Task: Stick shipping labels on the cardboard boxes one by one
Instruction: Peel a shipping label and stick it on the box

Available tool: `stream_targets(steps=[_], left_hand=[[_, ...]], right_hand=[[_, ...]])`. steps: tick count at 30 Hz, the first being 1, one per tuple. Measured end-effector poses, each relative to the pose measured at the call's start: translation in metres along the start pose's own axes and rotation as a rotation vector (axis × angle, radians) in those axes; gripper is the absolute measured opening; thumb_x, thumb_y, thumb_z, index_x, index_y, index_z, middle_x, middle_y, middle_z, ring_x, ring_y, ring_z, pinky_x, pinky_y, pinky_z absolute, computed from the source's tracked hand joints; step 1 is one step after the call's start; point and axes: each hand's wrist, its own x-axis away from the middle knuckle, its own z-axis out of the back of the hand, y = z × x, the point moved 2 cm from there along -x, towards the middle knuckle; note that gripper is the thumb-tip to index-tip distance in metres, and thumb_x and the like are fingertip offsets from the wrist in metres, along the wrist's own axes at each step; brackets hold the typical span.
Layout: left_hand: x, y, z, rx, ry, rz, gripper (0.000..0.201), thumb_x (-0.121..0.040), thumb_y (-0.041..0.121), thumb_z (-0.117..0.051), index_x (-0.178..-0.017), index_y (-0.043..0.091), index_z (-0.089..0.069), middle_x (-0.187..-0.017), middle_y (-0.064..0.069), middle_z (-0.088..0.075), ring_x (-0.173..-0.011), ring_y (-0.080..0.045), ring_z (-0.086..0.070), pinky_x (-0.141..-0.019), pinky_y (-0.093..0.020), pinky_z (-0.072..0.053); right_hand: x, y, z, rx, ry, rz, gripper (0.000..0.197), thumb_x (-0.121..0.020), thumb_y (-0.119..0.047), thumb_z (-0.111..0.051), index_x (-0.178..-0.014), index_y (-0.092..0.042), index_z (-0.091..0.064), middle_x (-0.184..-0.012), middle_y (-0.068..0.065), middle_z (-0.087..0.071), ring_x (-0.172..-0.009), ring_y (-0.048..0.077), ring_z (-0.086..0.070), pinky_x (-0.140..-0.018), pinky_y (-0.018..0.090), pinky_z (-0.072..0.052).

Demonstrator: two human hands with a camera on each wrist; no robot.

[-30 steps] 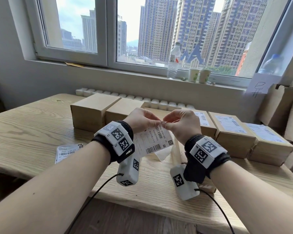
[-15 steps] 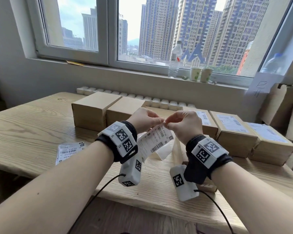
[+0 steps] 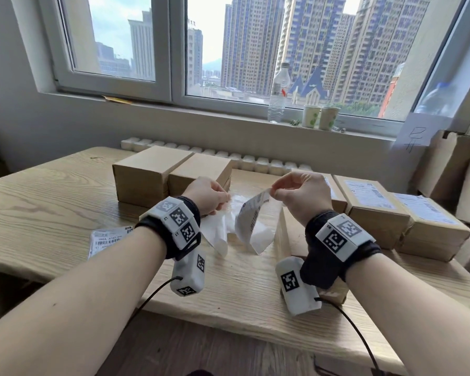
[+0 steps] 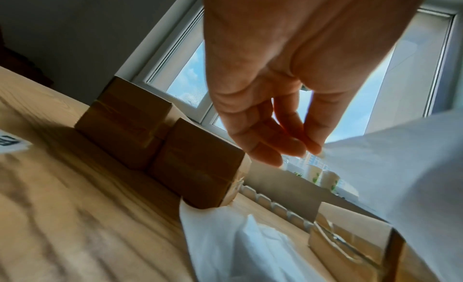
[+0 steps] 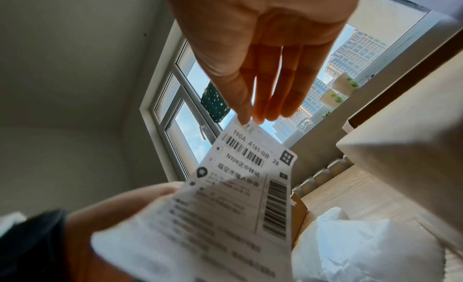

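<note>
My right hand (image 3: 273,190) pinches the top corner of a printed shipping label (image 3: 251,222), which hangs curled above the table; its barcodes show on the label (image 5: 250,187) in the right wrist view. My left hand (image 3: 225,203) pinches a blank white backing sheet (image 3: 215,233), and the fingertips (image 4: 314,148) meet on the backing sheet's (image 4: 400,177) edge. Two plain cardboard boxes (image 3: 147,170) (image 3: 201,169) stand side by side behind the left hand. Labelled boxes (image 3: 369,198) (image 3: 429,215) line up at the right. Another box (image 3: 286,234) sits under my right wrist.
A spare label (image 3: 106,240) lies on the wooden table (image 3: 52,207) left of my left forearm. Crumpled white backing paper (image 3: 240,207) lies between the hands. A bottle (image 3: 278,96) and two paper cups (image 3: 320,118) stand on the windowsill. Larger cardboard leans at the far right.
My hands have pulled apart. The label has come off its backing sheet: the right hand has carried the label rightward and the left holds the backing.
</note>
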Motion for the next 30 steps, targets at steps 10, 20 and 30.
stream_targets(steps=[10,20,30], left_hand=[[-0.009,-0.041,0.024,-0.172,0.114,0.107,0.018,-0.088,0.019,-0.061,-0.073,0.011,-0.065,-0.063,-0.003,-0.060,-0.060,-0.016,-0.055,-0.065,-0.029,-0.053],[0.002,-0.040,0.036,-0.374,0.270,0.083,0.028,-0.079,0.033,-0.071,-0.100,0.015,-0.067,-0.104,-0.004,-0.067,-0.101,-0.021,-0.060,-0.086,-0.030,-0.045],[0.032,0.056,-0.039,-0.154,-0.329,-0.303,0.026,-0.085,0.039,-0.062,-0.078,0.014,-0.066,-0.074,0.000,-0.064,-0.060,-0.008,-0.055,-0.051,-0.016,-0.042]], right_hand=[[-0.009,0.001,0.023,-0.072,0.118,-0.045,0.015,-0.074,-0.014,-0.075,-0.064,-0.023,-0.067,-0.075,-0.005,-0.071,-0.077,0.013,-0.066,-0.077,0.031,-0.056],[-0.016,-0.003,0.047,-0.079,0.191,-0.024,0.022,-0.077,-0.010,-0.072,-0.064,-0.026,-0.064,-0.073,-0.008,-0.069,-0.075,0.014,-0.069,-0.070,0.036,-0.059],[-0.009,-0.007,0.053,-0.112,0.121,0.062,0.023,-0.078,-0.008,-0.074,-0.066,-0.026,-0.068,-0.074,-0.008,-0.071,-0.073,0.010,-0.069,-0.069,0.029,-0.057]])
